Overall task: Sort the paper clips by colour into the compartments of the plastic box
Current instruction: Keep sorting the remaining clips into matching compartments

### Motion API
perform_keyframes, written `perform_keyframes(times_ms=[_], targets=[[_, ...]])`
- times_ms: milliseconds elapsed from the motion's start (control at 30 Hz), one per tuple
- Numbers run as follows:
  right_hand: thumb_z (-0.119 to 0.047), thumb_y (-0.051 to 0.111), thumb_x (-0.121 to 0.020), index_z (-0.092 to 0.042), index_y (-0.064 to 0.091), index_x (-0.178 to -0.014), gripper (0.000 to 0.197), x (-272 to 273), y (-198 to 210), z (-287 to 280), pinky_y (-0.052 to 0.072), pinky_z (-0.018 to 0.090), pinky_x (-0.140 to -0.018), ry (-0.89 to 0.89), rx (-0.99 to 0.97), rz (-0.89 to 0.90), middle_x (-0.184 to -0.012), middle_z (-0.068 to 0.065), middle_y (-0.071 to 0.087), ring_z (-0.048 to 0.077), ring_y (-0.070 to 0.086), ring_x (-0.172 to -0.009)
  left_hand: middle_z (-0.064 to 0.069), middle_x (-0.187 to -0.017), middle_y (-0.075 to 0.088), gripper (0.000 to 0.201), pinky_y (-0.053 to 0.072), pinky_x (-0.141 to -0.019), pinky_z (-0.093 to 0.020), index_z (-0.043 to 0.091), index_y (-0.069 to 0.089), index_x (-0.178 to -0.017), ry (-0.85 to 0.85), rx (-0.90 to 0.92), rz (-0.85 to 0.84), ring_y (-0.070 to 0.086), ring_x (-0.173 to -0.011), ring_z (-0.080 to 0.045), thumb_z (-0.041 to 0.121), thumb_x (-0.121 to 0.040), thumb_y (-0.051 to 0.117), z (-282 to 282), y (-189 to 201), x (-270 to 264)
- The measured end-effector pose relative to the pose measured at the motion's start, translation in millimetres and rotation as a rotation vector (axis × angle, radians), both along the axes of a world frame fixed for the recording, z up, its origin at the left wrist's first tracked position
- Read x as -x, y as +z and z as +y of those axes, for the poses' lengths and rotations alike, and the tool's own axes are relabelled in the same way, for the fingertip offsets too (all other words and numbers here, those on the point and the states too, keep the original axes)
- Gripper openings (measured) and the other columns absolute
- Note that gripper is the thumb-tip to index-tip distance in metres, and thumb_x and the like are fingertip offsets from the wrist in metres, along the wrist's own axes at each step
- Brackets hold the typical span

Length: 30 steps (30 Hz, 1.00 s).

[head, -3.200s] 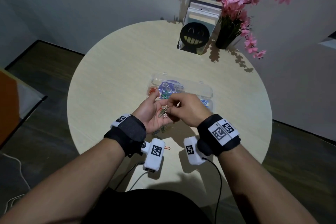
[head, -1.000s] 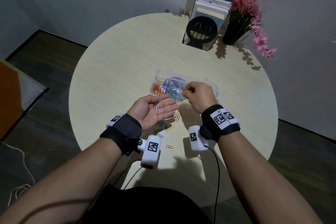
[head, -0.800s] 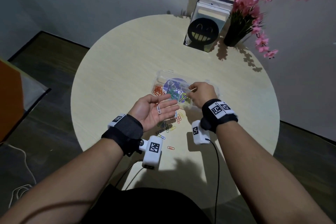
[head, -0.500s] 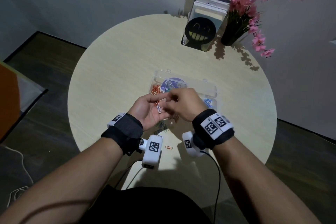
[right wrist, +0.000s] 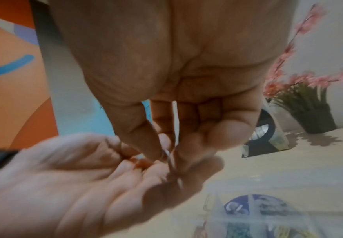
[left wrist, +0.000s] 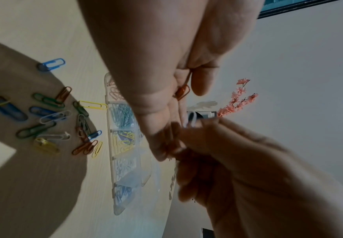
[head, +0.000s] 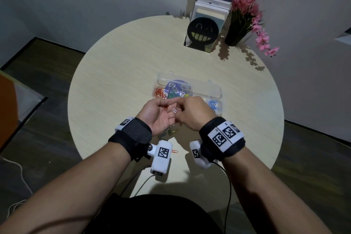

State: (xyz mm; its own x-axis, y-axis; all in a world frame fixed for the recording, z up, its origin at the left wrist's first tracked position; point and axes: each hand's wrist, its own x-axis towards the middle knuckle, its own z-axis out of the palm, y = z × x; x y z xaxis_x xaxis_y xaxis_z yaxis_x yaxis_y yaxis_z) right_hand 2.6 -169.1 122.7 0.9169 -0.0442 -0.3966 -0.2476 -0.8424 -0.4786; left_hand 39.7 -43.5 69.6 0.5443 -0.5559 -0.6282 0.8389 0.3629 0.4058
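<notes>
The clear plastic box point(head: 214, 92) lies open mid-table, holding orange clips point(head: 159, 93), green clips point(head: 172, 95), yellow clips point(head: 187, 95) and blue clips point(head: 213, 104) in separate compartments. My left hand point(head: 164, 109) is held palm up just in front of the box, its thumb pinning an orange paper clip point(left wrist: 182, 91) against the fingers. My right hand point(head: 178, 113) pinches a white paper clip point(head: 174, 110) between thumb and forefinger, right above the left fingers. Several loose mixed clips point(left wrist: 54, 122) lie on the table under the left hand.
A single orange clip point(head: 175, 151) lies near the table's front edge by the left wrist camera. A black smiley bookend with books point(head: 202, 32) and a dark vase of pink flowers point(head: 237, 30) stand at the table's far side.
My right hand came back from the box, where it held a yellowish clip, to the left palm and now pinches the white clip that lay there. The left hand stayed in place.
</notes>
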Motion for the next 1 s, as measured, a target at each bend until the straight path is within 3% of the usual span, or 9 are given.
perform_keyframes(times_ms=[67,133,300,500,633,767,833,867,1000], targets=[[-0.014,0.056,-0.080,-0.023,0.052,-0.060,0.023,-3.1,0.9,-13.5,0.038,0.023,-0.056,-0.051,-0.001,-0.010,-0.066,-0.003,0.058,0.015,0.054,-0.065,-0.019,-0.112,0.064,0.043,0.047,-0.095,-0.043,-0.001,0.055,-0.122,-0.016,-0.036,-0.021,0.062,-0.101,-0.030,0.021,-0.094,0.030,0.7,-2.5,-1.4],[-0.014,0.057,-0.079,-0.016,0.061,-0.071,0.009,-10.0,-7.2,-30.8,0.043,0.027,-0.064,-0.138,0.009,-0.054,-0.074,0.006,0.063,0.024,0.057,-0.073,-0.020,-0.121,0.061,0.045,0.041,-0.102,-0.047,0.000,0.054,-0.122,-0.028,-0.055,-0.037,0.058,-0.112,-0.035,0.028,-0.096,0.031,1.4,-2.1,-3.2],[-0.012,0.058,-0.078,-0.015,0.063,-0.071,0.009,-26.9,-32.2,-73.9,0.039,0.023,-0.066,-0.358,0.061,-0.031,-0.082,0.011,0.070,0.026,0.059,-0.079,-0.021,-0.126,0.059,0.046,0.046,-0.097,-0.045,0.003,0.055,-0.122,-0.029,-0.065,-0.063,0.057,-0.117,-0.035,0.035,-0.097,0.033,2.7,-2.9,-7.0],[-0.014,0.064,-0.080,-0.010,0.068,-0.084,0.007,-33.2,-56.1,-86.6,0.046,0.027,-0.071,-0.410,0.048,-0.005,-0.081,0.006,0.065,0.022,0.059,-0.077,-0.018,-0.126,0.061,0.048,0.048,-0.093,-0.044,0.009,0.049,-0.134,-0.025,-0.046,-0.056,0.059,-0.114,-0.034,0.037,-0.097,0.035,6.0,-4.1,-10.1],[-0.019,0.065,-0.081,-0.019,0.069,-0.089,0.009,-22.3,-38.8,-59.7,0.041,0.022,-0.069,-0.222,-0.068,-0.182,-0.083,-0.001,0.066,0.016,0.059,-0.077,-0.018,-0.118,0.065,0.049,0.053,-0.088,-0.042,0.010,0.051,-0.131,-0.042,-0.058,-0.070,0.065,-0.104,-0.032,0.042,-0.098,0.033,3.0,-4.9,-10.1],[-0.023,0.069,-0.079,-0.027,0.069,-0.096,0.017,-5.3,-17.0,-17.2,0.046,0.018,-0.069,0.140,-0.133,-0.214,-0.083,-0.013,0.059,0.002,0.057,-0.075,-0.011,-0.089,0.071,0.058,0.059,-0.064,-0.033,0.009,0.055,-0.126,-0.061,-0.021,-0.055,0.071,-0.073,-0.021,0.051,-0.099,0.026,-4.1,-3.7,-3.6],[-0.023,0.068,-0.079,-0.021,0.067,-0.098,0.019,-3.1,-18.6,-6.8,0.049,0.033,-0.076,0.244,-0.046,-0.242,-0.091,-0.003,0.060,0.014,0.058,-0.086,-0.012,-0.088,0.071,0.063,0.057,-0.060,-0.031,0.006,0.058,-0.119,-0.058,0.013,-0.046,0.070,-0.070,-0.022,0.054,-0.098,0.022,-6.3,-0.2,0.0],[-0.021,0.066,-0.080,-0.018,0.067,-0.100,0.020,-2.9,-19.3,-4.3,0.048,0.035,-0.077,0.267,-0.018,-0.246,-0.094,0.002,0.059,0.019,0.057,-0.090,-0.013,-0.089,0.071,0.065,0.058,-0.061,-0.031,0.006,0.060,-0.115,-0.053,0.017,-0.054,0.070,-0.071,-0.023,0.056,-0.098,0.020,-6.5,1.0,1.7],[-0.016,0.059,-0.085,-0.012,0.066,-0.100,0.017,-5.0,-22.7,1.2,0.041,0.031,-0.072,0.329,0.023,-0.278,-0.097,0.007,0.057,0.023,0.055,-0.091,-0.011,-0.086,0.073,0.066,0.059,-0.066,-0.031,0.009,0.062,-0.106,-0.033,0.005,-0.092,0.070,-0.072,-0.021,0.058,-0.097,0.018,-3.9,4.8,5.6]])
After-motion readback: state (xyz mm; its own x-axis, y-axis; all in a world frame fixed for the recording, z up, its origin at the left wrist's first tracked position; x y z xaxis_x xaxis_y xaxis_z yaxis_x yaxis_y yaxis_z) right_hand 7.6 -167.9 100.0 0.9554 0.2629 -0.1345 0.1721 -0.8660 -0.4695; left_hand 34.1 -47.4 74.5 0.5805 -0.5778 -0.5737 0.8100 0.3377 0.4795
